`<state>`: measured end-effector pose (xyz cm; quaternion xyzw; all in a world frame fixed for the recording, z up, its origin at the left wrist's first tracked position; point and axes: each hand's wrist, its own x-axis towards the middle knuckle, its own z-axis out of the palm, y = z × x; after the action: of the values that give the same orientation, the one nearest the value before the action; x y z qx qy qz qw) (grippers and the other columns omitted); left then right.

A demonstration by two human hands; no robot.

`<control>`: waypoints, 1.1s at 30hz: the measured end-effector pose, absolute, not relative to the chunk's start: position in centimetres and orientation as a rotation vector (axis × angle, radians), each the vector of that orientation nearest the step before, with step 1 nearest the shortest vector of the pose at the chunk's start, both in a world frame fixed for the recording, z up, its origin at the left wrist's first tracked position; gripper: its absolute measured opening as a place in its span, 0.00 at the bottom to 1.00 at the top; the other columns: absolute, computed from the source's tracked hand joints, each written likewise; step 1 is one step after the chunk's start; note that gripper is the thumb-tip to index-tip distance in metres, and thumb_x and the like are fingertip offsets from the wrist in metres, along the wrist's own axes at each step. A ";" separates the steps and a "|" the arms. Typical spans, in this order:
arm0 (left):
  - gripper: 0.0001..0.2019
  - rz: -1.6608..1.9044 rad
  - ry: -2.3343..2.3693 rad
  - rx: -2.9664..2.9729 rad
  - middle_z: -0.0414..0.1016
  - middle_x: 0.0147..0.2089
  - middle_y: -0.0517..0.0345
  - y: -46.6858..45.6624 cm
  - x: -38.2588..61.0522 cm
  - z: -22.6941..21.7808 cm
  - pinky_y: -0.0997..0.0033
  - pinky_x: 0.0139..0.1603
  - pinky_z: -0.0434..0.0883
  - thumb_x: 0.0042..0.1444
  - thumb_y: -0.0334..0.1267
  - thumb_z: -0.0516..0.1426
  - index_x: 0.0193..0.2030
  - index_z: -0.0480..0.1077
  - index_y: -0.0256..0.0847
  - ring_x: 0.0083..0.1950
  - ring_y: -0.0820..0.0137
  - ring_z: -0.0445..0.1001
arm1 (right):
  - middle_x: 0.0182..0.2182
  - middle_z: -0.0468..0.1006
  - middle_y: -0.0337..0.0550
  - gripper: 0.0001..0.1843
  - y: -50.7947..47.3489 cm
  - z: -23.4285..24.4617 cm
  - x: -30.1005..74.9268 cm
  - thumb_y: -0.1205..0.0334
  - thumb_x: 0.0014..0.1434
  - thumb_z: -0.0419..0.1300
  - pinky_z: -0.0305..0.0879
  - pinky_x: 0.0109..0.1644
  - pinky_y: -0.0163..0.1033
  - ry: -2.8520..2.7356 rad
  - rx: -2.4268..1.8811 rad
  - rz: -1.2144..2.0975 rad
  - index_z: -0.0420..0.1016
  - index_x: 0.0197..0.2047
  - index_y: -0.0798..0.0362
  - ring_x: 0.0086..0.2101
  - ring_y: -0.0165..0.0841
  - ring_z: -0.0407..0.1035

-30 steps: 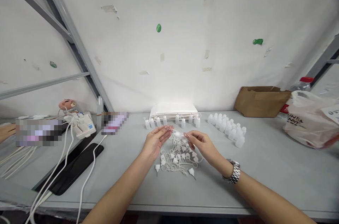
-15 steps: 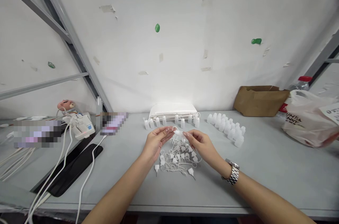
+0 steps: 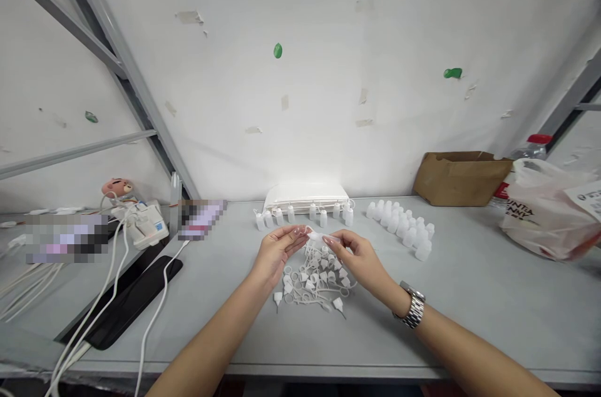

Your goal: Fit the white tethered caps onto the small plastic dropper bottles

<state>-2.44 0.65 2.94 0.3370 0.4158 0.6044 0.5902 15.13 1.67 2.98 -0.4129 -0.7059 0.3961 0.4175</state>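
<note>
My left hand (image 3: 277, 252) is closed, pinching the white cap end of a small plastic bottle (image 3: 317, 237) with its fingertips. From the other side, my right hand (image 3: 357, 254) grips the bottle's translucent body, which its fingers partly hide. The bottle lies sideways between both hands, above a pile of white caps with ring straps (image 3: 312, 284). Some caps in the pile have thin needle tips. Behind my hands stand several capped bottles (image 3: 323, 218) in loose rows. Several uncapped translucent bottles (image 3: 407, 226) are grouped to the right.
A white stack (image 3: 307, 194) lies against the wall behind the capped bottles. At the right are a brown cardboard box (image 3: 462, 179) and a plastic bag (image 3: 544, 215). Phones, white cables and a black power bank-like slab (image 3: 136, 302) occupy the left.
Both hands keep nearly the same place and hold. The fingers of my right hand have shifted slightly along the bottle, and the view has moved a little.
</note>
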 end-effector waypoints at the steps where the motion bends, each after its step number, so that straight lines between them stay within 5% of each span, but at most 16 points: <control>1: 0.09 1.406 0.972 0.789 0.79 0.35 0.51 0.6 -2.4 3.0 0.63 0.53 0.66 0.42 0.35 0.63 0.32 0.74 0.35 0.39 0.66 0.75 | 0.22 0.65 0.37 0.18 1.6 3.0 15.1 0.47 0.54 0.51 0.57 0.28 0.34 -1.778 -1.038 0.979 0.70 0.30 0.53 0.25 0.29 0.59; 11: 0.11 1.451 1.079 0.954 0.79 0.34 0.50 0.6 -2.3 2.7 0.63 0.50 0.68 0.41 0.38 0.63 0.31 0.75 0.33 0.38 0.66 0.75 | 0.21 0.68 0.39 0.15 1.5 3.3 15.3 0.51 0.56 0.52 0.57 0.29 0.36 -1.914 -1.010 0.741 0.71 0.31 0.52 0.24 0.30 0.60; 23: 0.11 1.481 1.104 0.921 0.79 0.33 0.50 0.7 -1.8 2.1 0.63 0.49 0.68 0.38 0.38 0.64 0.29 0.75 0.33 0.38 0.66 0.75 | 0.21 0.67 0.38 0.17 1.7 2.7 15.0 0.49 0.56 0.50 0.58 0.28 0.34 -1.844 -1.030 0.872 0.69 0.29 0.53 0.24 0.29 0.60; 29: 0.14 1.517 1.002 0.898 0.78 0.38 0.48 0.9 -2.1 3.2 0.64 0.52 0.66 0.42 0.40 0.62 0.35 0.73 0.34 0.44 0.65 0.73 | 0.25 0.71 0.39 0.16 2.6 1.7 14.9 0.49 0.56 0.50 0.61 0.32 0.37 -1.913 -0.930 1.246 0.66 0.38 0.53 0.26 0.30 0.65; 33: 0.16 1.521 0.996 0.829 0.75 0.45 0.44 1.3 -3.2 3.6 0.62 0.52 0.64 0.47 0.46 0.58 0.38 0.72 0.35 0.49 0.62 0.71 | 0.32 0.70 0.42 0.16 3.3 1.5 15.1 0.48 0.51 0.56 0.61 0.36 0.38 -1.860 -0.960 1.113 0.70 0.34 0.53 0.33 0.32 0.65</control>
<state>-3.23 1.29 3.62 0.3491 0.4191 0.6400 0.5412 15.10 3.34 1.54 -0.3754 -0.7270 0.4349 0.3760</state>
